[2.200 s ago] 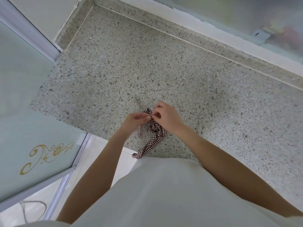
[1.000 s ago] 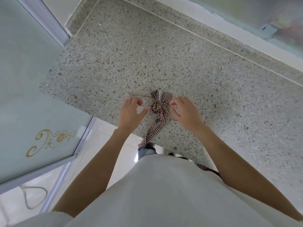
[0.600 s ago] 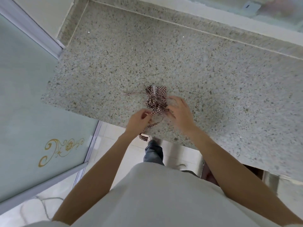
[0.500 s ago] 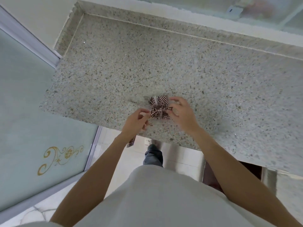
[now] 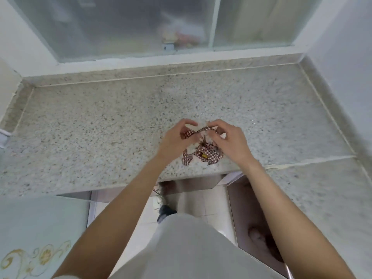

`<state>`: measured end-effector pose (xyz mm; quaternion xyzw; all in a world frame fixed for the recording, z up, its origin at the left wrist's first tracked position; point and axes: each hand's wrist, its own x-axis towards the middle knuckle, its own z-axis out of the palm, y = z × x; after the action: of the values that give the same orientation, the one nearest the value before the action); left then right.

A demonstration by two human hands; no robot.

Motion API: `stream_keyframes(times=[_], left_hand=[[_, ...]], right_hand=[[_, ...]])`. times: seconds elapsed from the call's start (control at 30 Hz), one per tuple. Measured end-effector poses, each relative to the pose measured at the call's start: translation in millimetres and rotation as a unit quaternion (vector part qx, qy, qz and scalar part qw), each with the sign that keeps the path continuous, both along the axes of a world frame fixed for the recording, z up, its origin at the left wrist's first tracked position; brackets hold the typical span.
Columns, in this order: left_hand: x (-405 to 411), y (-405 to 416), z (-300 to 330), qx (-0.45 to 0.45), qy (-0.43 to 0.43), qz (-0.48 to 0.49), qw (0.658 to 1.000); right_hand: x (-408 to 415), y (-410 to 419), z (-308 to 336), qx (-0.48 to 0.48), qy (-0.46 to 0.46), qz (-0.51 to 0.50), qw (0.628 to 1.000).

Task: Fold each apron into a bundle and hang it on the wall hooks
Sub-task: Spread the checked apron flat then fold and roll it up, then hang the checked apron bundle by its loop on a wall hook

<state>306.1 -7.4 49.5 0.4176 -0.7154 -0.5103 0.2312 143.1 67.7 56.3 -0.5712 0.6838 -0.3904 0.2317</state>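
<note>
A small bundle of brown-and-white checked apron (image 5: 207, 156) sits on the speckled stone counter (image 5: 100, 121), close to its front edge. A checked strap (image 5: 201, 130) arches up from the bundle between my two hands. My left hand (image 5: 177, 135) pinches the strap's left end, fingers curled over it. My right hand (image 5: 231, 141) grips the strap's right side and covers the bundle's upper right part. A short strap tail (image 5: 186, 159) hangs down at the bundle's left. No wall hooks are in view.
A frosted sliding window (image 5: 141, 25) runs along the back of the counter, white walls on both sides. A pale glass door with a gold ornament (image 5: 38, 256) stands at lower left. Below the counter edge are floor tiles and an open brown cabinet (image 5: 253, 218).
The view has tilted up, bringing the window into sight. The long hanging tail has been drawn in. Both hands have risen above the bundle, holding a strap loop over it.
</note>
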Motion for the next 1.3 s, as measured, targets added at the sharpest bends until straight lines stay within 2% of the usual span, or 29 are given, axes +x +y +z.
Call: stream_keyframes(times=[0.07,0.17,0.27,0.43,0.53,0.67,0.77,0.87,0.93,1.03,1.13,1.23,1.3], left_hand=[[-23,10,12,0.062,0.042,-0.028,0.997],[-50,18,20,0.061,-0.002,-0.103,0.993],[-80,27,30,0.094,-0.034,-0.137,0.985],[-146,32,42,0.033,-0.131,-0.221,0.966],[-190,45,52,-0.044,-0.124,-0.346,0.929],[-244,78,69,0.001,-0.043,-0.466,0.884],[-266,80,69,-0.006,0.004,-0.467,0.884],[-279,62,56,-0.075,-0.016,-0.447,0.891],[-288,50,52,-0.085,-0.022,-0.415,0.906],[-305,46,74,-0.005,0.052,-0.356,0.933],[-325,61,110,-0.015,0.109,-0.410,0.906],[-347,77,134,-0.069,0.116,-0.489,0.862],[-365,80,144,-0.097,0.118,-0.510,0.846]], right_hand=[[-38,30,6,0.008,0.010,-0.026,1.000],[-88,74,11,0.042,-0.006,-0.075,0.996],[-126,112,17,0.073,-0.052,-0.144,0.985],[-161,149,35,0.094,-0.158,-0.128,0.975],[-169,159,52,0.062,-0.184,-0.149,0.970],[-185,165,75,0.044,-0.177,-0.168,0.969],[-198,172,88,0.011,-0.203,-0.187,0.961],[-208,188,91,-0.003,-0.208,-0.228,0.951],[-218,206,84,0.035,-0.161,-0.240,0.957],[-227,227,69,0.145,-0.063,-0.263,0.952],[-228,224,67,0.132,-0.068,-0.269,0.952],[-233,206,84,0.024,-0.113,-0.296,0.948],[-243,196,102,-0.051,-0.120,-0.350,0.928]])
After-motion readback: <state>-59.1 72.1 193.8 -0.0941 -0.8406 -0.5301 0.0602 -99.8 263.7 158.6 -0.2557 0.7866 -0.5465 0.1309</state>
